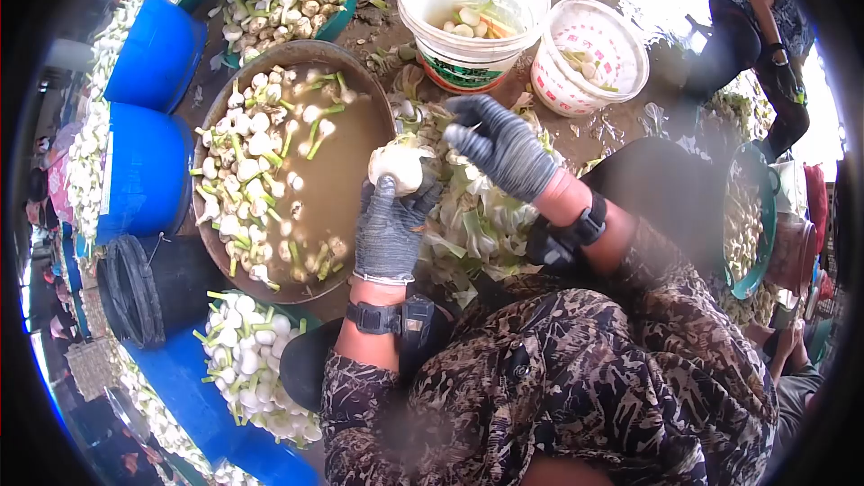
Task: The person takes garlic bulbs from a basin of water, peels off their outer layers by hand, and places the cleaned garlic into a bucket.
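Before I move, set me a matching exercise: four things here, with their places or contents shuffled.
1. White rounded bulb
2. Round brown basin
3. White bucket with red lettering
4. Blue plastic tubs

A. Beside a larger white bucket with a green label
B. Left of the basin in the picture
C. In the grip of the gray-gloved left hand
D. Contains murky brownish water and green-stemmed bulbs

Pairs: 1-C, 2-D, 3-A, 4-B
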Tool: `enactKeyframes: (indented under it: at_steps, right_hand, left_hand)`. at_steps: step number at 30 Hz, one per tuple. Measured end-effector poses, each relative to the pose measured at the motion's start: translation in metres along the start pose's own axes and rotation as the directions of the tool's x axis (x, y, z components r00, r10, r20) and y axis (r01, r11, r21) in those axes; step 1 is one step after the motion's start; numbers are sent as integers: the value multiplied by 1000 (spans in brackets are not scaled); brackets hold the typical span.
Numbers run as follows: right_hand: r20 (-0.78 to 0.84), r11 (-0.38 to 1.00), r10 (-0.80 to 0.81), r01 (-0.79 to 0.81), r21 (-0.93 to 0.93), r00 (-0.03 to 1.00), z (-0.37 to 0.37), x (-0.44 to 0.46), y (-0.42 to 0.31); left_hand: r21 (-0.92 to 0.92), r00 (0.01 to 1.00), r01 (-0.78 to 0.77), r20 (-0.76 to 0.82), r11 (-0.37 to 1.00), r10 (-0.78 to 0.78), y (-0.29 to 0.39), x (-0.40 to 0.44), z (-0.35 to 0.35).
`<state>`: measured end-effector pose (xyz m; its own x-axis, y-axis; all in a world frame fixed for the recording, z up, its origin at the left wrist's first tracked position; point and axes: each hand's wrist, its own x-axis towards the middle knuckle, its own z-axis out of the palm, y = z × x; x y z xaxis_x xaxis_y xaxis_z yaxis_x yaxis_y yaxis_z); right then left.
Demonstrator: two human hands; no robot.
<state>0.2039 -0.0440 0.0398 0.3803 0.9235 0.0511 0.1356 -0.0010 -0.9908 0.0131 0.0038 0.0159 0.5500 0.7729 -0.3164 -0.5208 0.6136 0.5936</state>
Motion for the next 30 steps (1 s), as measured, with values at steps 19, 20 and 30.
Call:
enactKeyframes:
  at_steps: [19, 20, 30]
  right_hand:
    - [244, 636, -533, 574, -515, 810, 1, -2, -13]
    - [297, 626, -523, 596, -502, 799, 2, -2, -13]
    - [240, 901, -111, 200, -385, 964, 15, -11, 3]
  left_hand:
    - [846, 964, -263, 213, 465, 159, 7, -8, 2]
    - [510, 991, -79, 135, 856, 11, 7, -10, 8]
    - [642, 968, -26, 208, 767, -141, 14, -11, -5]
